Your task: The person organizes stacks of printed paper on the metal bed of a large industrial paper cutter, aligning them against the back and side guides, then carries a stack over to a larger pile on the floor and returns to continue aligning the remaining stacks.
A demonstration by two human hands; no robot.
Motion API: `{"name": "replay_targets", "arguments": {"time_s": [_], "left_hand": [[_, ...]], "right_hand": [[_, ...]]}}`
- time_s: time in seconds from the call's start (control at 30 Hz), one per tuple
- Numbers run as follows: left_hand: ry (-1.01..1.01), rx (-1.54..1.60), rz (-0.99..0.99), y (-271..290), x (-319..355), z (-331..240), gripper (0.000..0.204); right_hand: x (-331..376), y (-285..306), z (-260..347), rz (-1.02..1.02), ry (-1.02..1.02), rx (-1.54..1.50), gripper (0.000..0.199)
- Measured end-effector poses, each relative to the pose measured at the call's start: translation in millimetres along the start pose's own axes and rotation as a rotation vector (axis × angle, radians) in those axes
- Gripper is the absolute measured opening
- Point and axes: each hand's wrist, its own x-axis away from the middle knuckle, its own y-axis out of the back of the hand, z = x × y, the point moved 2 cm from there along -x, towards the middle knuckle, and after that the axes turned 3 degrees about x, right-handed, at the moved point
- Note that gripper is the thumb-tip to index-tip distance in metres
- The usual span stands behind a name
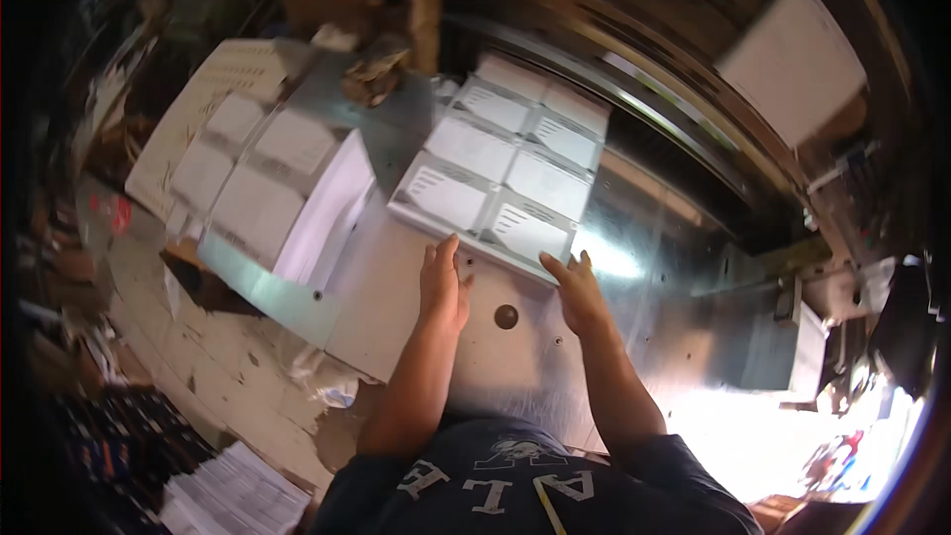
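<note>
Two hands rest at the near edge of a stack of printed sheets [498, 170] on the metal surface [555, 376]. Your left hand [443, 287] lies flat, fingers straight and together, fingertips touching the stack's near edge toward its left corner; it grips nothing. Your right hand [578, 292] lies likewise open, fingers extended, tips against the same edge toward the right corner; nothing is held in it either. Both forearms come up from the lower edge, roughly parallel.

Stack position: middle of the surface, turned at a slant, far end reaching under the dark machine frame [634, 79]. The top sheet shows a grid of grey-bordered panels with printed lines.

Left of the stack, apart from it: a second, taller pile of white paper [287, 188], standing on a metal side plate [267, 292]. A round dark button [506, 316] sits in the surface between your hands, touching neither. Lower left, on the floor: loose printed sheets [233, 495]. Strong glare at the right washes out detail there.
</note>
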Motion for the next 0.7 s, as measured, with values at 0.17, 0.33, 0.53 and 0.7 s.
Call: {"name": "replay_targets", "arguments": {"time_s": [0.17, 0.33, 0.53, 0.7], "left_hand": [[0.081, 0.107, 0.113, -46.2, -3.9, 17.6, 0.075], [0.067, 0.051, 0.095, -69.3, -8.2, 12.2, 0.072], [0.081, 0.039, 0.089, -86.1, -2.3, 13.5, 0.076], [0.096, -0.049, 0.012, -88.2, -3.8, 14.8, 0.073]], "right_hand": [[-3.6, 18.4, 4.7, -0.042, -0.074, -0.014, 0.110], [-10.8, 45.2, -16.0, 0.132, -0.035, -0.149, 0.107], [-10.6, 56.1, -52.7, 0.027, -0.013, -0.079, 0.091], [-28.4, 58.5, -73.1, 0.032, 0.153, 0.185, 0.066]]}}
